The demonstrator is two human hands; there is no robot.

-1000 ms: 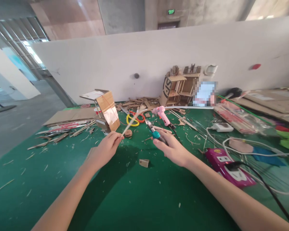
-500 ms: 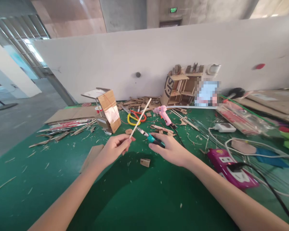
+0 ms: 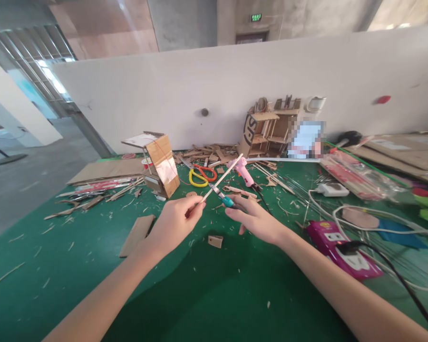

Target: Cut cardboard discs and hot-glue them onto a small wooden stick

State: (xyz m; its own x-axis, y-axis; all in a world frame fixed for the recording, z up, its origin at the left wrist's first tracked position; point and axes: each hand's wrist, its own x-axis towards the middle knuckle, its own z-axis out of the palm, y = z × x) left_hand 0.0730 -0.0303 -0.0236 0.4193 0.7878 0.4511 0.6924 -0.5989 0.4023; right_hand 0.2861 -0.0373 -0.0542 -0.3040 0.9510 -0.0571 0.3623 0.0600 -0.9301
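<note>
Wooden stick [image 3: 228, 171], pinched in the left hand [image 3: 178, 221], slants away rightward; teal-handled pliers [image 3: 228, 202], gripped by the right hand [image 3: 255, 219], lie crosswise at its lower half, contact unclear.

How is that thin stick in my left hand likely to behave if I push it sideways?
The thin stick is probably fairly stiff, since it juts straight from the left hand with no visible sag. It's likely light, being so slender. A hard sideways push might bend or snap it, as it's long for its thickness.
</note>
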